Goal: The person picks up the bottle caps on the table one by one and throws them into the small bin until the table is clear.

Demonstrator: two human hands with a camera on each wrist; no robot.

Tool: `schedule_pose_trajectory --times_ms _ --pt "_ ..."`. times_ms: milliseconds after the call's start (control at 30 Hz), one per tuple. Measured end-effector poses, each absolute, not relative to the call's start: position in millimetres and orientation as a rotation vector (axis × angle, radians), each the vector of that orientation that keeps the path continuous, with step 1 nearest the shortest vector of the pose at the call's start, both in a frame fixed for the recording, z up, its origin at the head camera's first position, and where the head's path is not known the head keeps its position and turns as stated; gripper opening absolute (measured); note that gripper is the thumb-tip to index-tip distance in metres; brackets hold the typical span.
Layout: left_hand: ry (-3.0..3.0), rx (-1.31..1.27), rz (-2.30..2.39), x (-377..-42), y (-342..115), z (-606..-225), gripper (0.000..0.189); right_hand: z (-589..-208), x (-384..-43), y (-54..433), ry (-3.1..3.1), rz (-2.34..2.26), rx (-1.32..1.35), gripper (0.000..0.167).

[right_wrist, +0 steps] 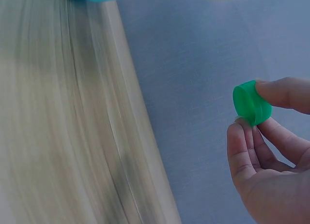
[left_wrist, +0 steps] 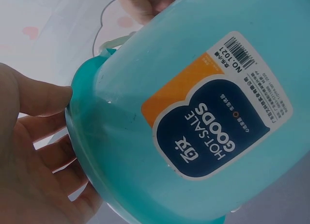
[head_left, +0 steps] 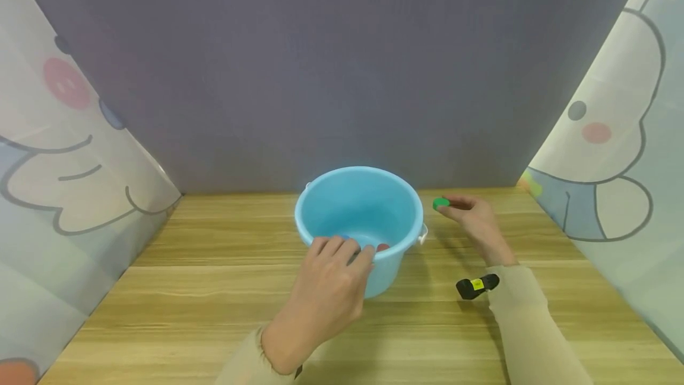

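Note:
A light blue plastic bucket (head_left: 383, 272) stands upright on the wooden table. My left hand (head_left: 328, 287) grips its near rim, fingers over the edge and, in the left wrist view, the thumb (left_wrist: 46, 97) at the outer side. To the right of the bucket, above the table, my right hand (head_left: 478, 227) pinches a green bottle cap (right_wrist: 252, 104) between thumb and fingertips. The cap's hollow side shows in the right wrist view. Inside the bucket, a small red piece (head_left: 382, 248) peeks out by the near rim, and a bit of blue shows beside the left fingers, mostly hidden.
The table (head_left: 214, 290) has a wood-grain top and meets a dark grey wall (head_left: 342, 64) at the back. Cartoon-printed sheets (head_left: 604, 153) line both sides. A white handle joint (head_left: 423, 234) sticks out at the bucket's right. A black strap device (head_left: 477, 286) sits on the right wrist.

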State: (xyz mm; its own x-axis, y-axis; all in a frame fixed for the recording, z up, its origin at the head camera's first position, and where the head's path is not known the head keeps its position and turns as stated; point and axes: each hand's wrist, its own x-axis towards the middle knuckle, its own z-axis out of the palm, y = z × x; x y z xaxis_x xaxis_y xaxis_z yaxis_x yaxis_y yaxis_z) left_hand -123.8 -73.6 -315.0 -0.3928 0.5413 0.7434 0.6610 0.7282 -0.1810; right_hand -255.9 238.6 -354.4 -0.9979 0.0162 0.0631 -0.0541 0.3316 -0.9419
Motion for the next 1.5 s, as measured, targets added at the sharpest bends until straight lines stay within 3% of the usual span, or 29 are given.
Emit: schedule_pose_trajectory --times_ms 833,1500 --pt "-2.097 -0.907 -0.183 -124 -74 -314 0.014 -356 -256 227 -2.480 1.775 0.113 0.065" --pt "-2.106 -0.917 -0.192 -124 -74 -314 0.011 -336 -245 221 -2.447 1.701 0.135 0.061"
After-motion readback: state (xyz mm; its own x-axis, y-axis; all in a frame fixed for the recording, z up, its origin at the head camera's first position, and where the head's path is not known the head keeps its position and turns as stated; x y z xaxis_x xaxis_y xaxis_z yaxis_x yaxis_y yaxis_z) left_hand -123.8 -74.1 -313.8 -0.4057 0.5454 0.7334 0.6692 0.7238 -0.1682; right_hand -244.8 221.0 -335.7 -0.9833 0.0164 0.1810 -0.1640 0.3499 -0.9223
